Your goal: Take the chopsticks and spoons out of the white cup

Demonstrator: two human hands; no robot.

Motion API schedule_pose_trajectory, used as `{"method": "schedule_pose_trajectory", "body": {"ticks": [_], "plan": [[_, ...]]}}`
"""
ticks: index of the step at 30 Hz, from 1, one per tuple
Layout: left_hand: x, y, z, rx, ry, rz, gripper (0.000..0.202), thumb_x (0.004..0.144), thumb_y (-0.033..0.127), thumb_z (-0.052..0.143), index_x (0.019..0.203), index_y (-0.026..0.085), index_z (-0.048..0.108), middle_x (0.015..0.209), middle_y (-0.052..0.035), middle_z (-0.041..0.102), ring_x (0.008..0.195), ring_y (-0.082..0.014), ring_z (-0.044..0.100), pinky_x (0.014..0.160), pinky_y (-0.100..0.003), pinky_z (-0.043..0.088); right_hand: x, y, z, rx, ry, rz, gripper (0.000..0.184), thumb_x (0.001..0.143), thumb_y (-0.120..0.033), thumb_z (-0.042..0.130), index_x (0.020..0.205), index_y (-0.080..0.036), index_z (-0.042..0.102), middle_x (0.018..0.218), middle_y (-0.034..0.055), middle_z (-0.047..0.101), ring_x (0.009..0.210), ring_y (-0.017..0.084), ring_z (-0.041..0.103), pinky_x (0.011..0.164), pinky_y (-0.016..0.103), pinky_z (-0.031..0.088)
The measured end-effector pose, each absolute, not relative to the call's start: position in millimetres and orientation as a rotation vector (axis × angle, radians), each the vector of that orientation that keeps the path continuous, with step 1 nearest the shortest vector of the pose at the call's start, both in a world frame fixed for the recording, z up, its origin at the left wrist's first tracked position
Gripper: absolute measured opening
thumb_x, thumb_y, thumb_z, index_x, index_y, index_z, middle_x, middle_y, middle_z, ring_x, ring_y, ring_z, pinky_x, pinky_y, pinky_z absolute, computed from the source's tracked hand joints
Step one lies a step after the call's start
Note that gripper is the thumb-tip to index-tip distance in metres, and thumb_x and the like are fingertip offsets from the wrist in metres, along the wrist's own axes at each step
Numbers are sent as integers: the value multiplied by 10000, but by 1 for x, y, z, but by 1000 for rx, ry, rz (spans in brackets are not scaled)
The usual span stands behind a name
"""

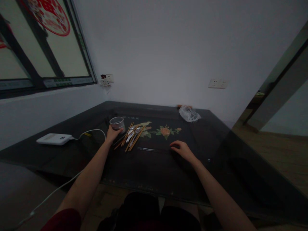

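Observation:
On the left of the dark table, my left hand (pixel 111 134) grips a grey round cup (pixel 117 123) that stands upright with its mouth up. Just right of the cup lies a loose group of wooden chopsticks (pixel 136 139), several in number. Among them are a white spoon (pixel 130 136) and metal spoons (pixel 137 130), partly overlapping. My right hand (pixel 181 149) hovers over or rests on the table to the right of the flower pattern, fingers slightly curled and thumb apart, with nothing in it.
A white power bank-like box (pixel 54 139) with a white cable (pixel 93 130) lies at the left. At the back right is a crumpled clear plastic bag (pixel 189 114). The black table (pixel 154 170) meets a white wall behind, with sockets (pixel 217 84) on it.

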State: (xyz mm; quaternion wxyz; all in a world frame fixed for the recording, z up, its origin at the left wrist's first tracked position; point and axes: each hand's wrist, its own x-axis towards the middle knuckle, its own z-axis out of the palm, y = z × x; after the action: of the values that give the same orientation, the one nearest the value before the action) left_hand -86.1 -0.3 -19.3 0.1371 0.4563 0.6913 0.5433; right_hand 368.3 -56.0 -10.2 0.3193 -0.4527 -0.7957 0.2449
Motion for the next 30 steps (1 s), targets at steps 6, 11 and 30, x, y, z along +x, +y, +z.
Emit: {"method": "schedule_pose_trajectory", "body": {"ticks": [6,11,30], "plan": [[-88,1,-20,1339,2052,1502,749,559,390,793,1169,141,438,1243,-181,558,1151,-293,546,972,-412,416,368,-56,-11,-1184,-2095,652,162,773,-231,618,909,-190,695,939,64,700,889,210,636,822,346,478],[-91,4,-23,1362,2020,1507,795,566,402,788,1210,124,413,1261,-197,541,1165,-294,536,978,-402,417,369,-55,-11,-1160,-2102,652,169,766,-226,625,914,-191,697,948,64,699,904,213,638,840,351,477],[-46,-37,44,1497,1956,2193,631,739,346,663,1292,157,427,1333,-125,443,1271,-235,406,1089,-359,300,368,-57,-8,-1194,-2105,644,171,768,-226,622,920,-195,694,953,63,700,901,217,634,842,361,477]]}}
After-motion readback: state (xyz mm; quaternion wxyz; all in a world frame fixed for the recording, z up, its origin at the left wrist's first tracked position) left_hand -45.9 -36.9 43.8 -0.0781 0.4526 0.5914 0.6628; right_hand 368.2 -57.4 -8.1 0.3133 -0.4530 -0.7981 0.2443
